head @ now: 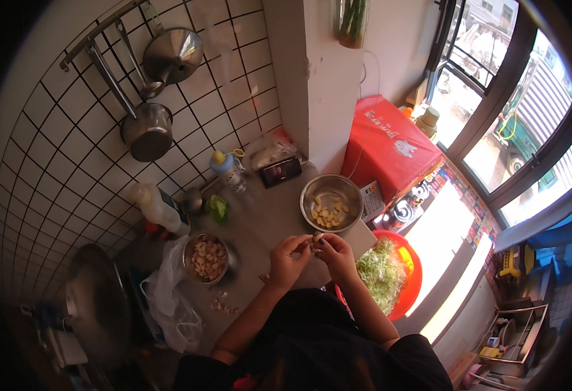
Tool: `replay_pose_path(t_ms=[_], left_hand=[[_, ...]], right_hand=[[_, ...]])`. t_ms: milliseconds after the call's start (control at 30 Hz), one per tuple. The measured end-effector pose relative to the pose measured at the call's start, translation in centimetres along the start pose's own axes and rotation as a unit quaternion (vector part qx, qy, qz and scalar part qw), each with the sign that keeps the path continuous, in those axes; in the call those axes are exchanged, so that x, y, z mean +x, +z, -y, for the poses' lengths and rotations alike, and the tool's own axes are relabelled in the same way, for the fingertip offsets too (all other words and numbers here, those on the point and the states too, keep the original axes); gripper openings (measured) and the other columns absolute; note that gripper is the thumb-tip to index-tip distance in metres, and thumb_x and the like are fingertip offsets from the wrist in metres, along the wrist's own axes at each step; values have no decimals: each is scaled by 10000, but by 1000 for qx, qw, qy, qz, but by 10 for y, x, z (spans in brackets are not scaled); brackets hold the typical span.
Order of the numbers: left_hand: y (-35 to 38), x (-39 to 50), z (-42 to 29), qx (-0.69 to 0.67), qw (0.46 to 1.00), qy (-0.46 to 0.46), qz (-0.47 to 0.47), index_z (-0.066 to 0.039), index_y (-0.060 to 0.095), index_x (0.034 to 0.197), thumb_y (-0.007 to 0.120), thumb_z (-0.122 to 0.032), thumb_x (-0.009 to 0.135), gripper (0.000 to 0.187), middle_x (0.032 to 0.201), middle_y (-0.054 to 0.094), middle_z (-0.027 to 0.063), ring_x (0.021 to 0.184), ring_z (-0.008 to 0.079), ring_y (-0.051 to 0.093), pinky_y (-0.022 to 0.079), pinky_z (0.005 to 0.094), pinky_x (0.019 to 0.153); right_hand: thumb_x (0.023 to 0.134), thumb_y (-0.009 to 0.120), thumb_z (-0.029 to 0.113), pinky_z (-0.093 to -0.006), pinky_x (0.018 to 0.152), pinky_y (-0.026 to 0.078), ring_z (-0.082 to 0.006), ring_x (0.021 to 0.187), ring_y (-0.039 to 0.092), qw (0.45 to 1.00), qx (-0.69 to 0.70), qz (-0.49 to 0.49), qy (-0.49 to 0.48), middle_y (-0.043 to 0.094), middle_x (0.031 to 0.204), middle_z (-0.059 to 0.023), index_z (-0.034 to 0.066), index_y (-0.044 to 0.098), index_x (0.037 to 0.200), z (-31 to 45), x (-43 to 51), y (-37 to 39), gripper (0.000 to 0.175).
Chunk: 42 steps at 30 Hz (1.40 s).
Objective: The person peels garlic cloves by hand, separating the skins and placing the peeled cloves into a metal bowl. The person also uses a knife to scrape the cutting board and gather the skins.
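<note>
Between the fingertips of both hands is a garlic clove (318, 237), partly covered by the fingers. My left hand (288, 256) pinches near its left side, and whether those fingers grip the clove or a bit of skin is too small to see. My right hand (336, 251) holds it from the right. Just beyond them stands a steel bowl (357, 207) with peeled garlic cloves (330, 215) on its bottom. Left of my left hand, a smaller steel bowl (186, 266) is filled with unpeeled cloves (208, 260). Scraps of garlic skin (225, 307) lie on the counter (254, 234) near my left forearm.
A red basin (413, 293) of shredded cabbage (381, 278) sits by my right forearm. A plastic bag (173, 303), a large bottle (161, 210), a leafy green (216, 209), a drinking bottle (228, 171) and a propped phone (281, 171) line the left and back. A red-covered box (388, 141) stands behind.
</note>
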<state>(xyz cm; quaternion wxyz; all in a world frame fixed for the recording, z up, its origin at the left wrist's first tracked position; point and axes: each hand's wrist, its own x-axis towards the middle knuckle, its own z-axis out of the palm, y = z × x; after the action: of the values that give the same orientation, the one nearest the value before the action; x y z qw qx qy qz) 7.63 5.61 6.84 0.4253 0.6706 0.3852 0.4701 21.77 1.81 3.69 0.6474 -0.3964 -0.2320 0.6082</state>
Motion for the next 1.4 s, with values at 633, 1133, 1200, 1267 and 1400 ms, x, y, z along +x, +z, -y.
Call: replay_pose_path(t_ms=[633,1133,1200,1267,1400], left_hand=[[3,23,3,40,998,-1,44,31,623,909,594,14,871,50,888,621,96,751,169,631,506,270,651],[5,17,14,28,999,-28,4,27,676,982,638,12,851,137,888,641,79,749,134,632,500,239,653],[4,17,18,30,999,-22,3,22,683,979,644,11,845,139,879,648,84,751,145,643,507,250,651],[3,17,19,46,999,-11,4,13,688,971,651,3,839,137,864,657,95,760,175,667,525,275,652],[4,16,15,41,999,-3,-7,27,684,976,651,33,835,145,866,644,73,733,124,626,499,233,649]], right_hand=[[924,602,140,-264,783,512,-140,870,648,986,-166,-6,-36,684,988,-91,-66,615,1137,3,11,-5,296],[896,578,0,-258,696,554,-158,768,677,970,-220,-42,-93,689,866,-111,-83,643,1012,-10,19,-6,157],[896,583,5,-257,696,554,-155,767,677,973,-215,-38,-80,689,860,-111,-84,645,1006,-5,18,-3,154],[895,589,10,-256,696,554,-152,766,675,971,-223,-36,-76,689,856,-108,-84,647,1001,0,17,1,153],[889,599,15,-251,692,549,-139,758,669,963,-250,-41,-91,690,846,-94,-78,654,992,3,17,4,149]])
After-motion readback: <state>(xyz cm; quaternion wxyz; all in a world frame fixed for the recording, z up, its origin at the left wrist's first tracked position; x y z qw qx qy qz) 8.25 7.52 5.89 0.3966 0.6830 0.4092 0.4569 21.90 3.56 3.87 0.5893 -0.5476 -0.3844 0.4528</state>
